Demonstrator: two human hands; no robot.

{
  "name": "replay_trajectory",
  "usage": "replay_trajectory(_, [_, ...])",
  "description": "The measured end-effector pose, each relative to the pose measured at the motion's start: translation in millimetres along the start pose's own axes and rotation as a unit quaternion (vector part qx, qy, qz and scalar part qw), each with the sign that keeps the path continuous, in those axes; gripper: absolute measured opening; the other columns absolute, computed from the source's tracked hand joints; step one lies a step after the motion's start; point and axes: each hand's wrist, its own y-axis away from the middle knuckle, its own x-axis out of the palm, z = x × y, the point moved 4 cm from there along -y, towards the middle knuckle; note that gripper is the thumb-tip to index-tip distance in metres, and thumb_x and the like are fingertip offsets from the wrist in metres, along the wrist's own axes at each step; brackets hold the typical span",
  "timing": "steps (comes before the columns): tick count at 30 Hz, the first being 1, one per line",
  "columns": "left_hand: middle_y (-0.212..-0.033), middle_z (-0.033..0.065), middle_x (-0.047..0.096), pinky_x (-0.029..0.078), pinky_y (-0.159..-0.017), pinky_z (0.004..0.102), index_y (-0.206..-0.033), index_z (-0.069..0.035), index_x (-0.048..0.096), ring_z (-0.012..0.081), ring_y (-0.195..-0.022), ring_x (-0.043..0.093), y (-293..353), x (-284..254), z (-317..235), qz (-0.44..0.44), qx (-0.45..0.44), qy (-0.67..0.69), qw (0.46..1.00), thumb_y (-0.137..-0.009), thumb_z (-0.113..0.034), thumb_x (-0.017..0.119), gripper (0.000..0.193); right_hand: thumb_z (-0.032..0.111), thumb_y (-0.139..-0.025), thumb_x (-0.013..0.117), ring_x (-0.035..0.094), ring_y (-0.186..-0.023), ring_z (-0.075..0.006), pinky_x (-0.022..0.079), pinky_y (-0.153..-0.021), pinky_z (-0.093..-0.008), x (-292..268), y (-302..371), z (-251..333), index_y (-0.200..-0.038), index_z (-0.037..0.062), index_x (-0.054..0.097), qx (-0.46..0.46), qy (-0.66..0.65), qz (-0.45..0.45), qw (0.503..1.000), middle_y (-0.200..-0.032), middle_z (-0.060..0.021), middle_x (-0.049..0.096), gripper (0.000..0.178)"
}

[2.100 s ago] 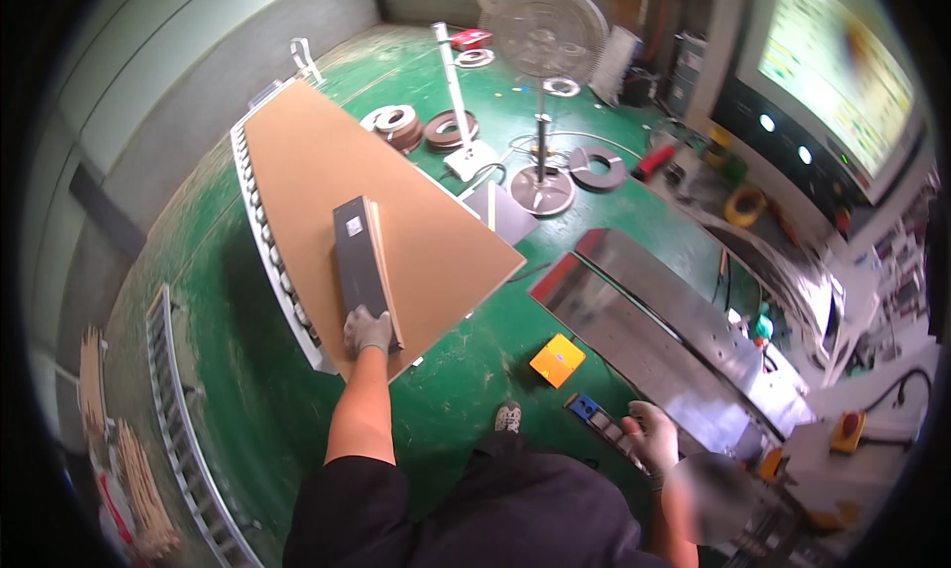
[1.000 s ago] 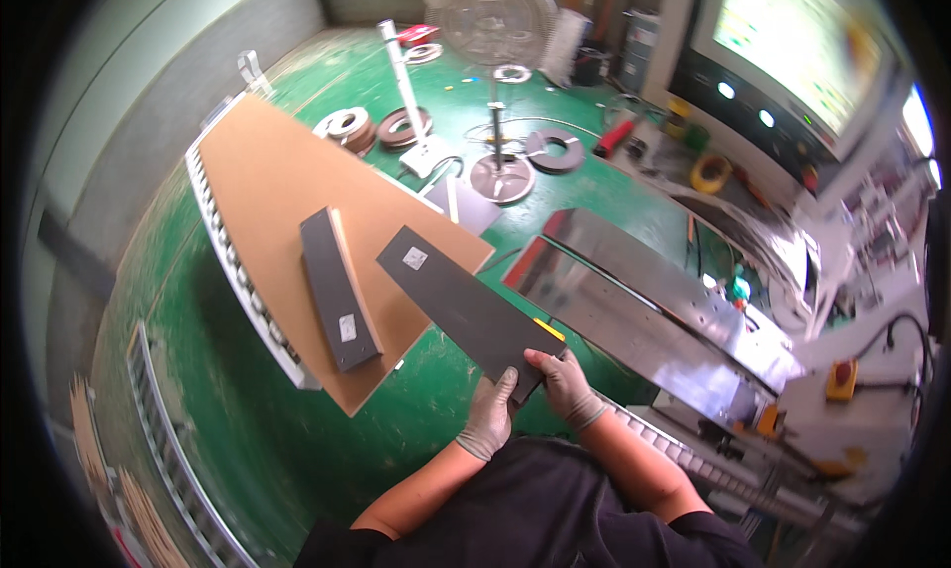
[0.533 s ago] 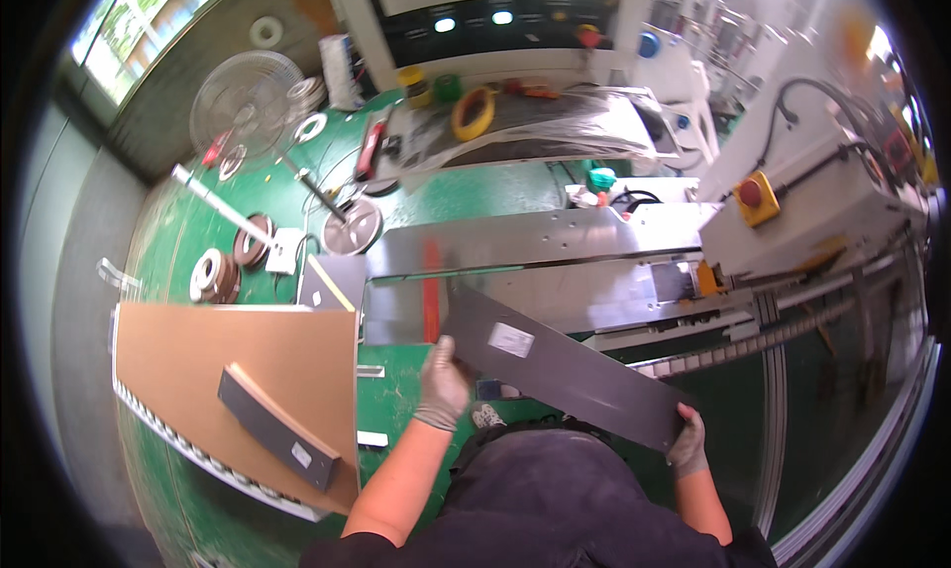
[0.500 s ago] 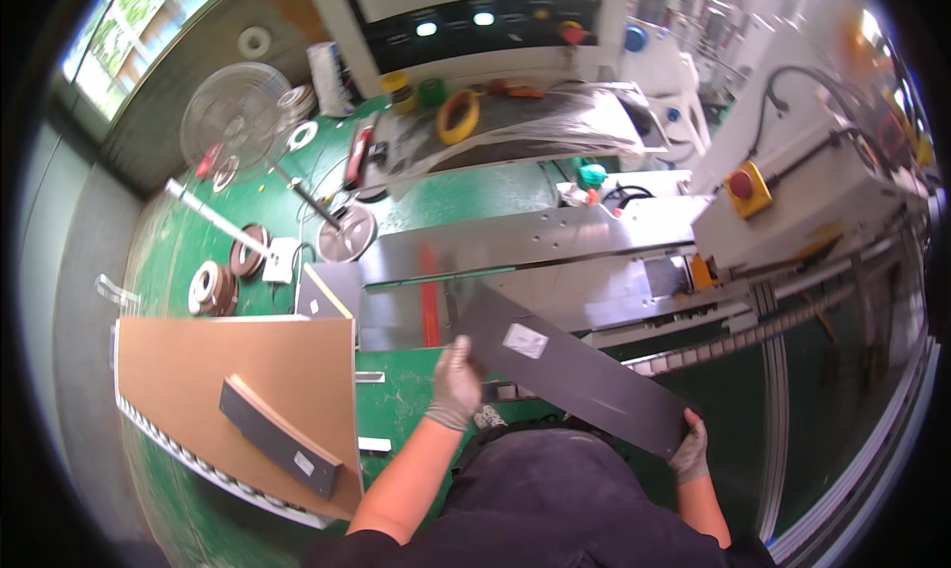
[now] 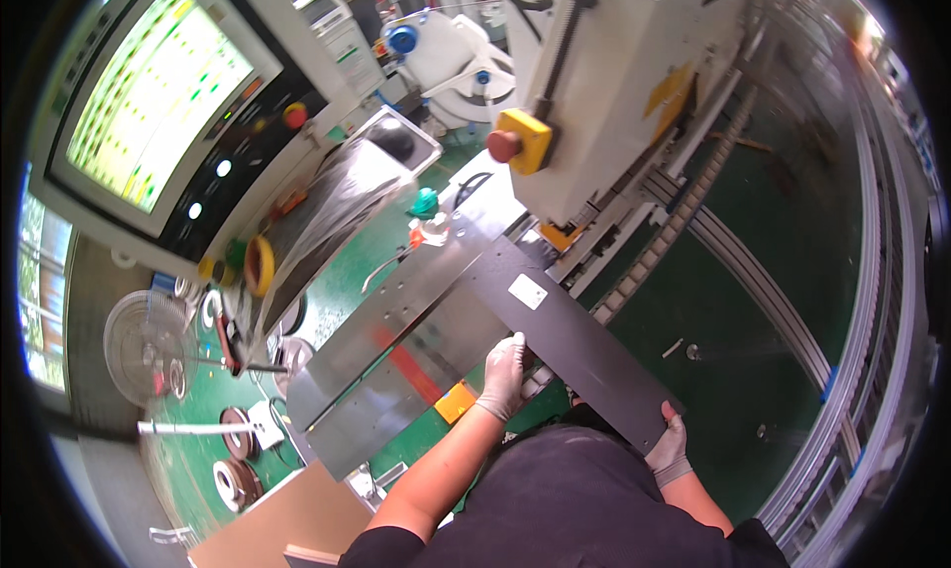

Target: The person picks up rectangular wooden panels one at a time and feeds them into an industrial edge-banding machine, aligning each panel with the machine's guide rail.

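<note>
A long dark grey panel [image 5: 584, 345] with a white label [image 5: 527, 292] slants across in front of me, its far end over the metal infeed table [image 5: 396, 370]. My left hand [image 5: 503, 375], in a pale glove, is closed on the panel's left edge near its middle. My right hand [image 5: 669, 443], gloved too, grips the near right corner with the thumb on top. The fingers under the panel are hidden. Ahead of the panel's far end stands the white machine housing [image 5: 619, 93] with a red and yellow emergency stop button [image 5: 519, 142].
A lit screen [image 5: 158, 93] on a control cabinet is at the upper left. Left are a fan [image 5: 149, 345], tape rolls [image 5: 238, 484] and a brown board [image 5: 287, 523]. Metal rails [image 5: 862, 370] curve along the right. Plastic film [image 5: 337, 197] covers a bench behind the table.
My view has turned to the right, toward the machine housing. The panel stays in both hands, and its far end now overlaps the metal table near the housing.
</note>
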Motion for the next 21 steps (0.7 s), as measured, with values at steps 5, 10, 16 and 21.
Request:
replay_trajectory(5, [-0.095, 0.0158, 0.071, 0.053, -0.08, 0.0389, -0.101, 0.003, 0.066, 0.0258, -0.084, 0.067, -25.1, 34.5, -9.5, 0.031, 0.055, 0.018, 0.998, -0.11, -0.031, 0.046, 0.041, 0.04, -0.101, 0.053, 0.059, -0.13, -0.0341, 0.044, -0.113, -0.0488, 3.1, -16.5, 35.4, -0.14, 0.004, 0.056, -0.015, -0.016, -0.021, 1.0, -0.141, -0.0155, 0.062, 0.053])
replay_trajectory(10, [-0.093, 0.0048, 0.07, 0.052, -0.077, 0.0304, -0.104, 0.001, 0.067, 0.0132, -0.083, 0.063, -43.5, 83.2, -37.1, 0.051, 0.054, 0.102, 0.992, -0.11, -0.034, 0.05, 0.039, 0.038, -0.101, 0.055, 0.057, -0.132, -0.0342, 0.043, -0.115, -0.0495, 15.1, -34.0, 80.9, -0.139, 0.0041, 0.057, -0.044, -0.026, -0.014, 0.999, -0.143, -0.0148, 0.06, 0.052])
replay_trajectory(16, [-0.098, 0.0076, 0.067, 0.052, -0.082, 0.0339, -0.11, 0.002, 0.066, 0.0159, -0.086, 0.062, -89.3, 120.8, -46.1, 0.016, 0.146, -0.084, 0.986, -0.109, -0.032, 0.052, 0.037, 0.042, -0.102, 0.051, 0.057, -0.131, -0.0348, 0.044, -0.114, -0.0497, 31.1, -57.1, 138.9, -0.139, 0.0047, 0.057, -0.096, -0.008, -0.012, 0.995, -0.142, -0.0149, 0.061, 0.053])
replay_trajectory(21, [-0.108, 0.0088, 0.069, 0.048, -0.088, 0.0359, -0.121, 0.006, 0.066, 0.0212, -0.093, 0.059, -112.1, 189.5, -79.9, -0.027, 0.022, 0.074, 0.997, -0.106, -0.04, 0.055, 0.049, 0.041, -0.102, 0.053, 0.057, -0.13, -0.0363, 0.044, -0.112, -0.0533, 9.4, -94.2, 200.0, -0.138, 0.0053, 0.058, -0.137, -0.04, 0.005, 0.99, -0.14, -0.0148, 0.062, 0.051])
